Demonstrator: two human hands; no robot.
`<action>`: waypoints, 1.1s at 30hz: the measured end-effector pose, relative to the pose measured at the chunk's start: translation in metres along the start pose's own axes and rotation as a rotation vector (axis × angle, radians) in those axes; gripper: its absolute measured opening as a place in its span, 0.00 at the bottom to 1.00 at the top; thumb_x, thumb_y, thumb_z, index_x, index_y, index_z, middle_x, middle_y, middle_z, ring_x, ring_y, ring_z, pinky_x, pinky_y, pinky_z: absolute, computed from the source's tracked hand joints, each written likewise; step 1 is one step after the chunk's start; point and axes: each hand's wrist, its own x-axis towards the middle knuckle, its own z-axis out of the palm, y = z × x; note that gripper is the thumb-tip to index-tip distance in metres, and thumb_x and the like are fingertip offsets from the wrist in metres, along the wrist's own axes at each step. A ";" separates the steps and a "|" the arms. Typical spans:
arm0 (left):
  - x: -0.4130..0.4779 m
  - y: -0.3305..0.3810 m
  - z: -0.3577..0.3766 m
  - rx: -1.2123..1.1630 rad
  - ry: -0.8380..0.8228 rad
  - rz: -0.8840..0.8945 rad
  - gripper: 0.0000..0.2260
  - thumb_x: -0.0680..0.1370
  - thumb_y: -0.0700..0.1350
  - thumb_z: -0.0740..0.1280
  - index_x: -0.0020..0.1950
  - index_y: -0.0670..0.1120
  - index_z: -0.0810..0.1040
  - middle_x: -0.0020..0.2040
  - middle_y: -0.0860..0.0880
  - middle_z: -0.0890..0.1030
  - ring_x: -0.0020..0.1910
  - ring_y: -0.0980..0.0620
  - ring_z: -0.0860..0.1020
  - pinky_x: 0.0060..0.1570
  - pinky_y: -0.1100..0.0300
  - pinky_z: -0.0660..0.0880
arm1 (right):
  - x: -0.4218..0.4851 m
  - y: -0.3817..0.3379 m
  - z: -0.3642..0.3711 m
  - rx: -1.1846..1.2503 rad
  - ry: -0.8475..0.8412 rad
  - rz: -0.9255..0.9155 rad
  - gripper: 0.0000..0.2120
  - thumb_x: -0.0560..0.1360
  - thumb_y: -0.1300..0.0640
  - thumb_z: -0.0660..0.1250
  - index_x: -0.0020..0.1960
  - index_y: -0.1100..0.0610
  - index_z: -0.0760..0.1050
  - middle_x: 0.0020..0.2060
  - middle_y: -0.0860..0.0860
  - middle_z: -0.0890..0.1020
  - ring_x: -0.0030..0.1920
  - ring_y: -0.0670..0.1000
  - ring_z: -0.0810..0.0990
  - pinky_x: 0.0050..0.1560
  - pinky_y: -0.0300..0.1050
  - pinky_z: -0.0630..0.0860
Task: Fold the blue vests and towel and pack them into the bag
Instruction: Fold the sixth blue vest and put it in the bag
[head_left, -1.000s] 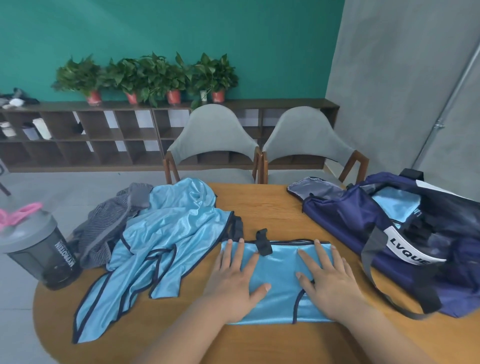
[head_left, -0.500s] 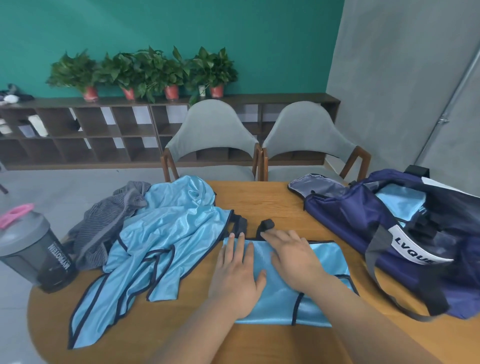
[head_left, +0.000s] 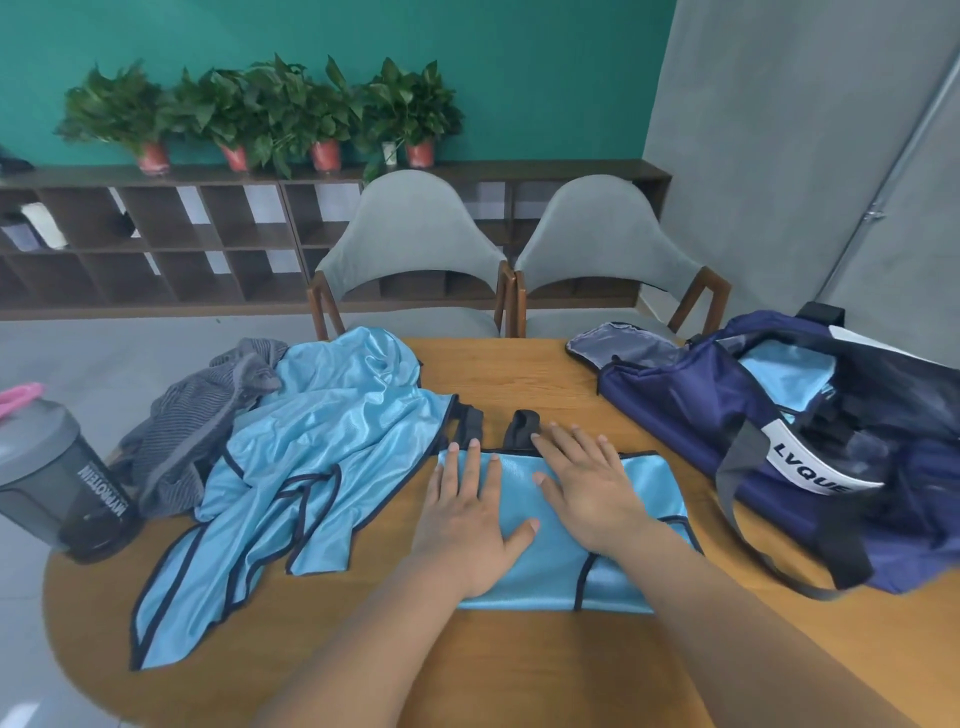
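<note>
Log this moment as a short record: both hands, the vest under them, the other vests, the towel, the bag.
left hand: flat, fingers straight, pressing the folded vest
right hand: flat on the same vest, reaching its far edge
folded vest: rectangle on the table, in front of the person
loose vests: crumpled heap, left of the folded one
towel: grey striped, bunched, touching the heap's left side
bag: navy, open, at right; light blue cloth inside

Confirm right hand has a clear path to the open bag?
Probably yes. The right hand lies flat on the folded vest; only bare table separates it from the bag, whose top gapes open.
</note>
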 end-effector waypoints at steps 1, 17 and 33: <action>0.000 -0.002 -0.001 -0.003 -0.008 0.001 0.44 0.78 0.76 0.42 0.85 0.51 0.35 0.82 0.46 0.28 0.80 0.43 0.25 0.82 0.42 0.35 | -0.007 0.009 -0.001 -0.041 0.021 0.030 0.34 0.81 0.33 0.35 0.84 0.42 0.53 0.84 0.45 0.53 0.84 0.52 0.47 0.82 0.57 0.42; -0.034 0.010 0.002 -0.027 0.035 0.118 0.41 0.78 0.78 0.39 0.85 0.59 0.36 0.84 0.49 0.31 0.81 0.46 0.26 0.81 0.44 0.34 | -0.051 0.033 -0.003 -0.121 -0.031 0.228 0.38 0.78 0.28 0.32 0.84 0.41 0.39 0.85 0.48 0.44 0.84 0.56 0.41 0.82 0.62 0.44; -0.042 0.047 -0.007 -0.092 -0.006 0.347 0.37 0.81 0.74 0.42 0.85 0.59 0.37 0.83 0.56 0.30 0.80 0.55 0.26 0.82 0.47 0.36 | -0.067 0.078 0.001 0.485 0.365 0.237 0.18 0.85 0.61 0.58 0.73 0.53 0.76 0.71 0.49 0.77 0.73 0.50 0.73 0.75 0.40 0.63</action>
